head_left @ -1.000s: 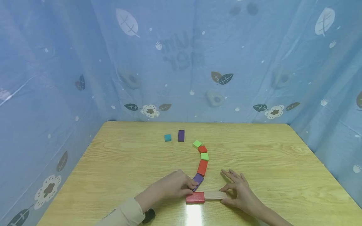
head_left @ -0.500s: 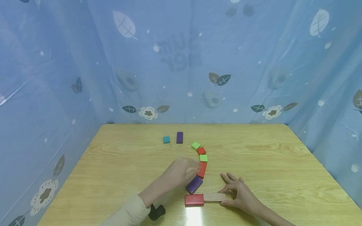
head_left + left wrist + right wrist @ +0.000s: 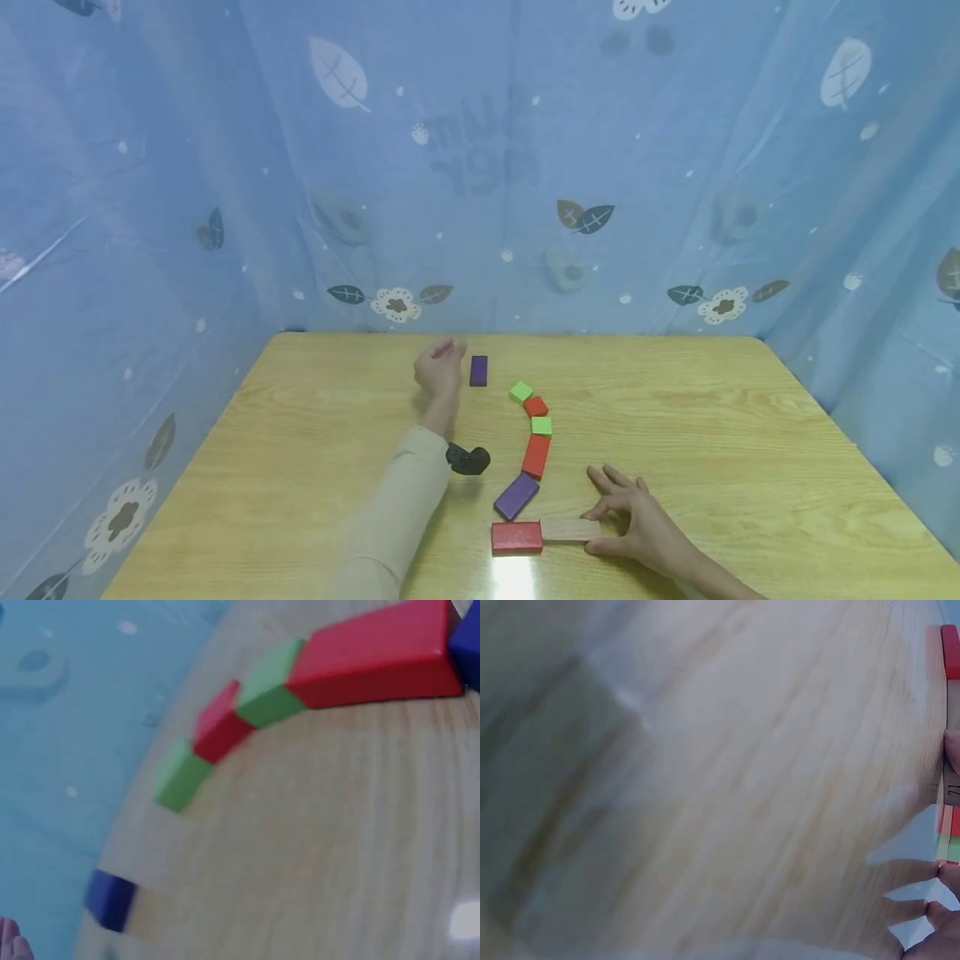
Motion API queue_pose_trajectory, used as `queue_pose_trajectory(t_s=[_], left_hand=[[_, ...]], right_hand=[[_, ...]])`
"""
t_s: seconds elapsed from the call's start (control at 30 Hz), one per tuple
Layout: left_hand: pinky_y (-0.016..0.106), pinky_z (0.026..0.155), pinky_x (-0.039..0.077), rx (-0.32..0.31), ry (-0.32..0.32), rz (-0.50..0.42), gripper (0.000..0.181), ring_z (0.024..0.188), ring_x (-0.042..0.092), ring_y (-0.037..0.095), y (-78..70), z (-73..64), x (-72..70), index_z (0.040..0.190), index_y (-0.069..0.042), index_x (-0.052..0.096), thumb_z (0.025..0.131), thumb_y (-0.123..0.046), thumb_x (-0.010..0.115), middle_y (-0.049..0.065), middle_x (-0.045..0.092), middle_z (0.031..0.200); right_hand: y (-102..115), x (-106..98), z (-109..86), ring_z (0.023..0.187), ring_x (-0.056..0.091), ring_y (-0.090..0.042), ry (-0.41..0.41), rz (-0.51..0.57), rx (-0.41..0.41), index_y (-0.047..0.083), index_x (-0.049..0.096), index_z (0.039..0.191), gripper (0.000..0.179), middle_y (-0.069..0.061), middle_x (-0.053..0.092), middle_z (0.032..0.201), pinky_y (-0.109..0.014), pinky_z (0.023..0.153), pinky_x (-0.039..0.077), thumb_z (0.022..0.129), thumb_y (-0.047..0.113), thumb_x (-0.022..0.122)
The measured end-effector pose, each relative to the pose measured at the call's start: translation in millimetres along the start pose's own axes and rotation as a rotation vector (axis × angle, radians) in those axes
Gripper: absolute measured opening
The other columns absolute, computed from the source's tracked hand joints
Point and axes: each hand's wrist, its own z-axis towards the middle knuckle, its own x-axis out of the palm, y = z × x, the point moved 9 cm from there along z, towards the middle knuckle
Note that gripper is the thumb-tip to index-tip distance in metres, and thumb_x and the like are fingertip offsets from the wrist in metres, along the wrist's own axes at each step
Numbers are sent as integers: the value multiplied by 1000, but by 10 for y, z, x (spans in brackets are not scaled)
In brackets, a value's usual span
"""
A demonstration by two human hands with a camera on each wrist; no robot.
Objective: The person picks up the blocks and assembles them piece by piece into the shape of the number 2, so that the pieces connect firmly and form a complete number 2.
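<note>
My left hand (image 3: 438,368) reaches to the far left part of the table, blurred, its fingers loosely bent and beside a purple block (image 3: 479,371). The spot where a small teal block stood is covered by this hand. In the left wrist view only a bit of its fingers (image 3: 13,943) shows in the corner. My right hand (image 3: 637,523) pinches the right end of a plain wood block (image 3: 566,531) between thumb and index finger, the other fingers spread. The wood block's left end meets a red block (image 3: 516,537) lying flat.
From near the red block, a curved row runs away: a tilted purple block (image 3: 517,497), a long red block (image 3: 536,457), a green block (image 3: 541,426), a small red block (image 3: 536,407) and another green block (image 3: 521,392). A patterned blue curtain (image 3: 480,250) hangs behind the table.
My left hand has let go of the near purple block, which now lies flat at a slant, and has moved far and left over the teal block. My right hand stays on the wood block.
</note>
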Motion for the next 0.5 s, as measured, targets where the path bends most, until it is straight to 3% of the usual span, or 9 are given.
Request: queue_pose_trajectory(t_s=[0.07,0.27,0.5], left_hand=[[31,87,54,-10,-34,66,36,108,63,28,88,-32,15,112,0,68,78,-7,78,16,67,115],[37,93,50,-5,-17,126,44,119,56,32,156,-169,149,119,3,63,78,1,76,17,61,125],[33,81,56,-1,0,146,50,117,57,36,319,-209,224,122,4,62,74,8,76,22,59,126]], right_hand=[[-6,5,-5,129,21,-62,1,0,0,23,72,84,21,-34,43,137,-82,91,0,68,31,84],[4,-8,-4,129,22,-61,-13,-3,-10,22,72,85,22,-34,44,136,-82,91,1,68,30,84],[10,-9,-5,129,22,-62,-10,6,-7,21,73,85,22,-35,43,136,-82,91,1,68,30,84]])
